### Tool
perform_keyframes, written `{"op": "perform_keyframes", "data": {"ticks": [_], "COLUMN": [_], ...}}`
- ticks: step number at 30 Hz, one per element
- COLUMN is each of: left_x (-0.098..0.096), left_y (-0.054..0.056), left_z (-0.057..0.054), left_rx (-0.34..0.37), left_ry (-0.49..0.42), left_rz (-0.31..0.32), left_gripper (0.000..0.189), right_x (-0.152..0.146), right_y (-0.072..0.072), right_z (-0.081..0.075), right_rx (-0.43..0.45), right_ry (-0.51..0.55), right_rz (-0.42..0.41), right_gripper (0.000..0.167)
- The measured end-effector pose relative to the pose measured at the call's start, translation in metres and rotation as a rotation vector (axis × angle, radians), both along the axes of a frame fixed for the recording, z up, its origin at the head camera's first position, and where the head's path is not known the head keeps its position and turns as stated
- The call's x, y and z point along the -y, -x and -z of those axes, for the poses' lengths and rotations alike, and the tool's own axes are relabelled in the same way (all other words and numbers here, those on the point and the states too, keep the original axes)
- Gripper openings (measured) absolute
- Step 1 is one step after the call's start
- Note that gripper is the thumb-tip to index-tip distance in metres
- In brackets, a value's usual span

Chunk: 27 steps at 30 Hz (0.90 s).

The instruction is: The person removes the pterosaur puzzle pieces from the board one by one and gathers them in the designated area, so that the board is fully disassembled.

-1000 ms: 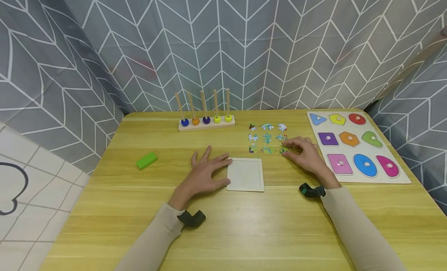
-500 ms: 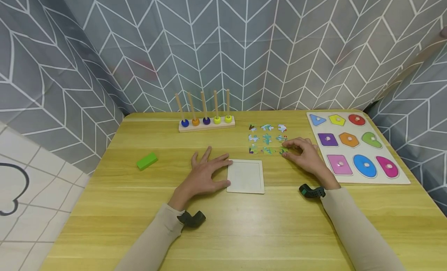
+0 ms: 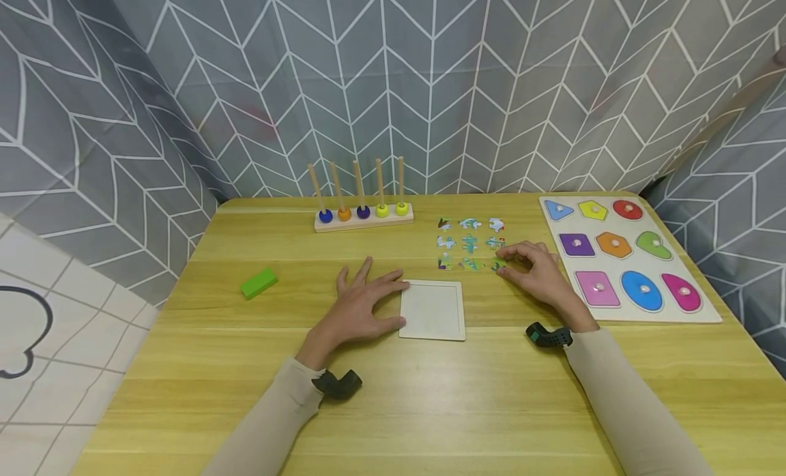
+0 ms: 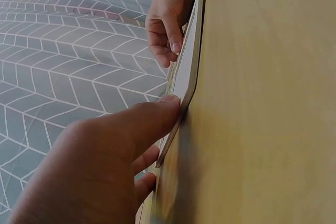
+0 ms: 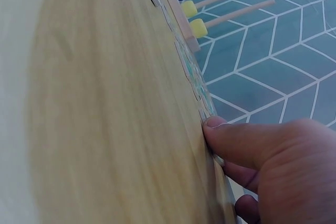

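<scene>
A square white wooden puzzle tray (image 3: 432,311) lies flat on the table, its recess bare. At its left edge is my left hand (image 3: 359,309), fingers spread, thumb and index fingertip touching the rim; the left wrist view shows the thumb (image 4: 152,119) lying on the edge of the tray (image 4: 189,72). Jigsaw pieces (image 3: 470,243) with a green and blue picture lie spaced apart in rows behind the tray. My right hand (image 3: 537,275) has its curled thumb and index finger on either side of the front right piece (image 3: 497,264). Its thumb (image 5: 236,137) touches that piece in the right wrist view.
At the back left stands a peg rack (image 3: 364,219) with coloured beads on upright pegs. Left of my left hand lies a green block (image 3: 258,283). A shape board (image 3: 586,258) with knobbed pieces lies to the right, close to my right hand. A patterned curtain (image 3: 393,87) hangs behind the table.
</scene>
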<state>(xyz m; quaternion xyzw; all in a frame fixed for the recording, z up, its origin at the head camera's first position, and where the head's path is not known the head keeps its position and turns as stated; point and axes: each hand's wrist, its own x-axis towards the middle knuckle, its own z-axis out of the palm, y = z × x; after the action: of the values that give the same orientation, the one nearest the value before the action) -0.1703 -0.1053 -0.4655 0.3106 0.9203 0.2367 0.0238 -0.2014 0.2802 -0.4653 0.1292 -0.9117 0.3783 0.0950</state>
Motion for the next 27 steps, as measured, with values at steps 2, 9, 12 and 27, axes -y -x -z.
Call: {"op": "perform_keyframes", "data": {"ticks": [2,9,12,27], "left_x": [-0.0001,-0.0004,-0.0005,-0.0002], "left_y": [0.0002,0.0,0.0001,-0.0009], "left_z": [0.0001,-0.001,-0.0013,-0.0013], "left_rx": [-0.001,0.004,0.002,0.001], "left_ry": [0.0,-0.001,0.001,-0.021], "left_rz": [0.001,0.001,0.003,0.007], "left_gripper": [0.065,0.065,0.065,0.066], "right_x": [-0.0003,-0.0011,-0.0014,-0.0009], "right_y": [-0.0001,0.001,0.0011,0.0002], "right_z": [0.0003,0.0012,0.0012,0.0016], "right_rx": [-0.002,-0.007,-0.002,0.003], "right_ry": [0.001,0.0,-0.001,0.006], "right_rz": [-0.002,-0.011,-0.01,0.002], "right_gripper": [0.026,0.028,0.028,0.026]}}
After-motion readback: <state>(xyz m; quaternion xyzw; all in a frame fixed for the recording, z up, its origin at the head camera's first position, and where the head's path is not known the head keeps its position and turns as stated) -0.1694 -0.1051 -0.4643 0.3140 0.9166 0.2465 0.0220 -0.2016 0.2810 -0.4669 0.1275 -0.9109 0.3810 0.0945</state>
